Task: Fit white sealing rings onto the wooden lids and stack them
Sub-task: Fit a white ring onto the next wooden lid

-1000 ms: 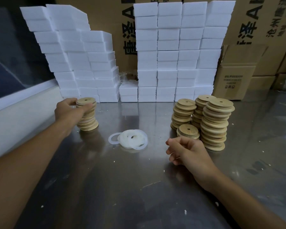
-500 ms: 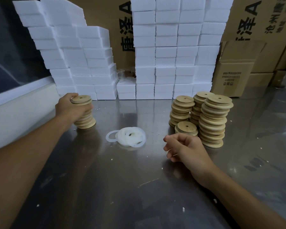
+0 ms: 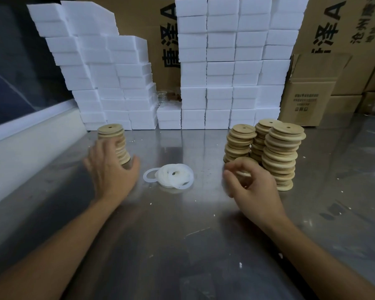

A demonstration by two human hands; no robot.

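Here, the left hand (image 3: 110, 169) is hovering at the near side of the left stack of wooden lids (image 3: 114, 144), its fingers (image 3: 102, 148) spread and blurred, the thumb close to the stack's base; whether they are touching the stack I cannot tell. The stack is standing on the steel table (image 3: 182, 245) at the far left, leaning slightly. The right hand (image 3: 249, 185) is curling its fingers (image 3: 232, 172) round a single wooden lid (image 3: 244, 162), pinching it just in front of the three taller lid stacks (image 3: 275, 152) on the right. Between the two hands, a small heap of white sealing rings (image 3: 174, 176) is lying flat on the table, one ring sticking out to the left. Along the far edge, white foam blocks (image 3: 225, 61) are rising in piled columns, with large printed cardboard cartons (image 3: 344, 22) behind them and a smaller open carton (image 3: 307, 92) sitting at the far right.
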